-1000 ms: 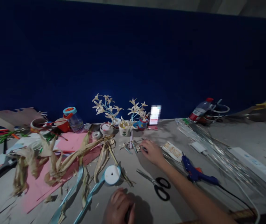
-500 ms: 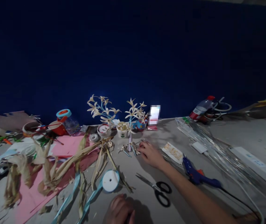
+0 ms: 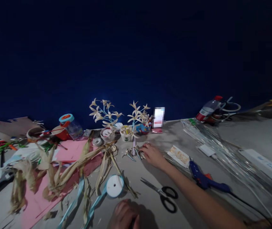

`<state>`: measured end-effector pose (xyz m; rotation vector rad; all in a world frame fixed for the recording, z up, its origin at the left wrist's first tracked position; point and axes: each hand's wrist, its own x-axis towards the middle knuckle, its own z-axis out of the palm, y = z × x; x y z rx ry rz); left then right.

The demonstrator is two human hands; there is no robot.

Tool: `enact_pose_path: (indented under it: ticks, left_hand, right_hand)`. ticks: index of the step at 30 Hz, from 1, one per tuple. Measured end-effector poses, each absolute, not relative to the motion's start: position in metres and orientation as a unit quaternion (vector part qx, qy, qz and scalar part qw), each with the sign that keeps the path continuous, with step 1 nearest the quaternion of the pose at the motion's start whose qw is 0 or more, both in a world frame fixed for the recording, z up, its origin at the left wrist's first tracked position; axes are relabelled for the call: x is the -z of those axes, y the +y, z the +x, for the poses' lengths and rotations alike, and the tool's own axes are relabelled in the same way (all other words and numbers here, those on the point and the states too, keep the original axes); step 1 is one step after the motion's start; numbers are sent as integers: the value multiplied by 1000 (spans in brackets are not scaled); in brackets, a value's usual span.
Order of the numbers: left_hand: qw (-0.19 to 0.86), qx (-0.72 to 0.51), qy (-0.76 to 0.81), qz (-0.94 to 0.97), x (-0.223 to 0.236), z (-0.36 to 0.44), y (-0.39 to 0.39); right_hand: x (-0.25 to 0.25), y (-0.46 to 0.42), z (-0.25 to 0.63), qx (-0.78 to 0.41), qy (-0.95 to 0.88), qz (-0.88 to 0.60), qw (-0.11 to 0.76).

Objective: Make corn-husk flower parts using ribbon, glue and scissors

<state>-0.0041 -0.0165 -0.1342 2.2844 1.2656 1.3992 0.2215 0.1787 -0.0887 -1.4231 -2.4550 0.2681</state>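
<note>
My right hand [image 3: 153, 156] reaches across the table, fingers slightly bent and apart. Its fingertips are beside or touching a small pale flower [image 3: 139, 154] with a blue stem; no firm hold shows. Another such flower [image 3: 129, 154] lies to the left, by an upright lilac stick [image 3: 134, 147]. Near the bottom edge my left hand [image 3: 125, 214] is closed, its fingers curled in; what they hold, if anything, is hidden. Black-handled scissors [image 3: 162, 192] lie between my hands. A white spool [image 3: 115, 185] of light blue ribbon is just beyond my left hand.
Pale flower sprays [image 3: 105, 111] stand in small pots at the back, near a lit phone [image 3: 159, 117]. Dried corn husks [image 3: 52, 178] cover pink paper [image 3: 39, 203] at left. A blue glue gun [image 3: 205, 179], wire bundle [image 3: 214, 146], power strip [image 3: 264, 163] and bottle [image 3: 208, 109] lie right.
The whole view has shifted slightly, so things on the table appear a little further right. Both hands keep nearly the same places and poses.
</note>
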Motion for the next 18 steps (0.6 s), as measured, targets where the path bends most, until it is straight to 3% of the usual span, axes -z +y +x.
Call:
enact_pose_path:
  ticks: [12, 18]
  left_hand:
    - [98, -434, 409, 797, 131, -11, -17]
    - [105, -430, 410, 797, 111, -12, -9]
  right_hand:
    - [81, 171, 226, -123, -831, -504, 200]
    - [17, 129, 227, -148, -788, -521, 294]
